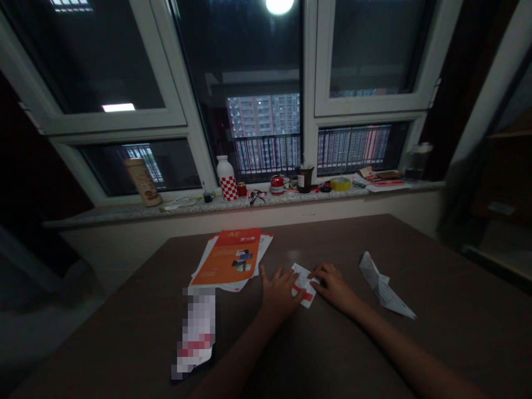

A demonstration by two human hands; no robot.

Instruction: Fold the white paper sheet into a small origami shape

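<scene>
A small folded white paper with red stripes point(303, 281) lies on the dark brown table point(332, 354). My left hand point(279, 293) rests on its left side, fingers curled down and pressing it. From the right, my right hand point(333, 285) pinches the paper's right edge with its fingertips. Both hands meet over the paper near the middle of the table.
An orange leaflet point(230, 256) lies on white sheets to the left. A folded white paper point(384, 285) lies to the right, and a blurred flat object point(195, 332) sits near the front left. The windowsill point(124, 210) holds bottles, cans, a tape roll and small items.
</scene>
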